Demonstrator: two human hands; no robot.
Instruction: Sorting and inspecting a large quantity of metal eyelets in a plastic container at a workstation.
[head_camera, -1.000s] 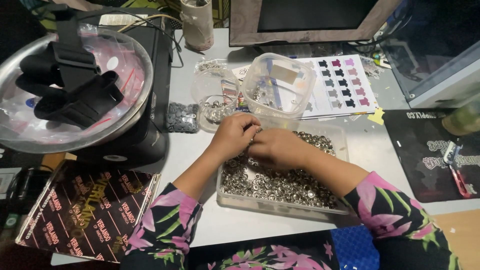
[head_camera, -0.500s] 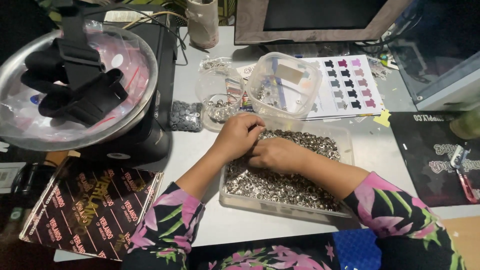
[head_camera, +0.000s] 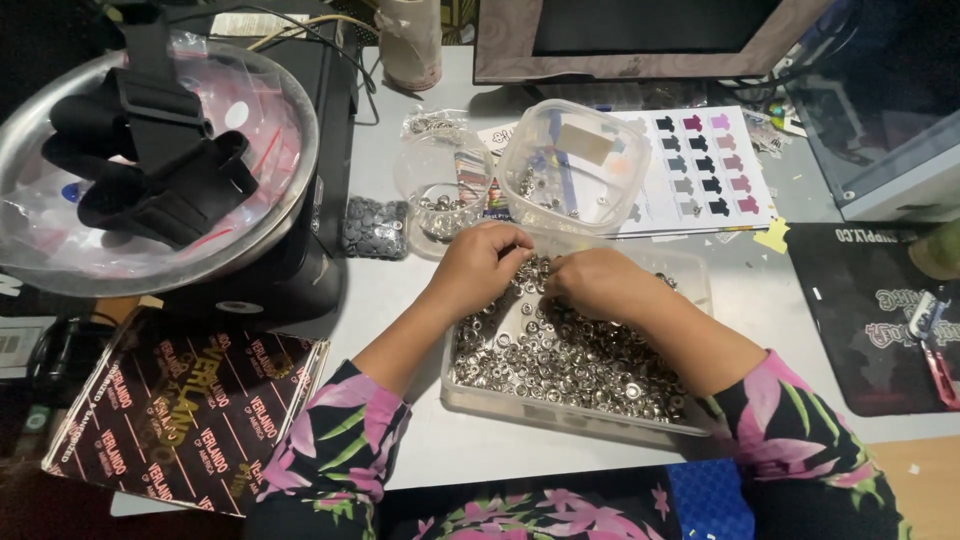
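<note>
Left hand: the left hand (head_camera: 480, 268) hangs over the far left part of the clear tray (head_camera: 470, 392), fingers curled in and tips pinched together at a small metal piece; which one it grips is too small to tell.
Right hand: the right hand (head_camera: 598, 284) meets it from the other side, fingers bent and closed likewise, the two sets of fingertips nearly touching, as if pressing or parting one piece between them.
Metal snaps: the silver snaps (head_camera: 560, 360) lie heaped in the tray, which sits at the near edge of the desk (head_camera: 400, 300), right under the hands so loose pieces drop back in.
Round tub: a clear tub (head_camera: 585, 165) stands tilted just beyond the tray, mouth toward the hands, a few snaps inside.
Small cup: a clear cup (head_camera: 445, 190) with more snaps stands left of the tub.
Grey discs: a little pile (head_camera: 375, 226) lies beside the cup.
Colour chart: a printed sheet (head_camera: 700, 165) lies toward the far right.
</note>
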